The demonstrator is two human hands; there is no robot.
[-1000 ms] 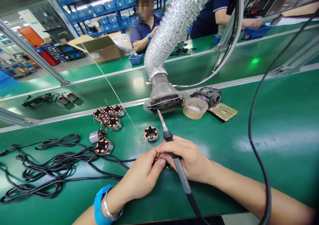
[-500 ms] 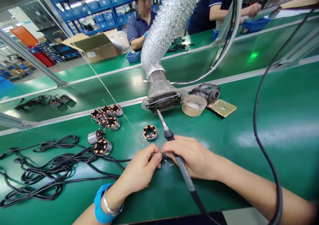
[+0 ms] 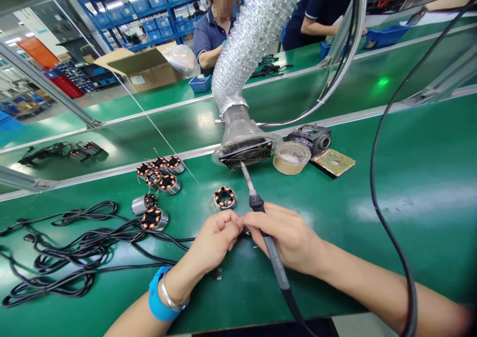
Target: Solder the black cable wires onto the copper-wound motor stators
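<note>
My right hand is wrapped round a soldering iron, whose tip points up and away, just in front of the fume extractor's black grille. The thumb and fingers of my left hand are pinched together on a black cable, its dark end with a bit of yellow showing between the two hands. Both sets of fingertips meet, and they cover most of what is pinched there. Right behind my left hand stands a single motor stator with copper windings and thin loose wires. Another cable end pokes out below my left wrist.
Several stators stand grouped at the left, beside tangled black cables. A silver duct hangs over the bench. Behind are a round tub, a black soldering stand and a sponge plate. Two people work across the bench.
Both hands have shifted slightly, the soldering iron a little to the right with its tip still near the grille. A cable end has come into sight below my left wrist.
</note>
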